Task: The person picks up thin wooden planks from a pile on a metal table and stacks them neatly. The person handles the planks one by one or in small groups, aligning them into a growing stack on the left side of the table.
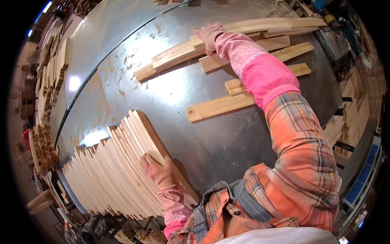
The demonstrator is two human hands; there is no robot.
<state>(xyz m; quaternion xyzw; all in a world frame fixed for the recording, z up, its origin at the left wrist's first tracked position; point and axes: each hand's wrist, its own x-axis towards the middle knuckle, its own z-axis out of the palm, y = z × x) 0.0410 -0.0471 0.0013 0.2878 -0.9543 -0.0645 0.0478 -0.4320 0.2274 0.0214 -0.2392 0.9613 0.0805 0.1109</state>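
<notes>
My left hand (156, 168), in a pale pinkish glove, lies flat with fingers spread on a long row of pale wooden strips (109, 175). The strips stand on edge, packed side by side; the outermost one is wider and shows its brown face. My right arm reaches far across the table. My right hand (210, 37), gloved too, is closed over a wooden plank (174, 56) among overlapping planks at the far side; its fingertips are partly hidden. Under and beside my right forearm lie more loose planks, including a short piece (235, 86) and a longer plank (219, 107).
A shiny metal table (162, 97) with patches of sawdust carries the wood. A dark seam (101, 63) runs across it. Stacked timber (50, 77) stands beyond the left edge. Machine parts (331, 42) sit at the far right, and a blue-topped conveyor-like frame (363, 171) at the right.
</notes>
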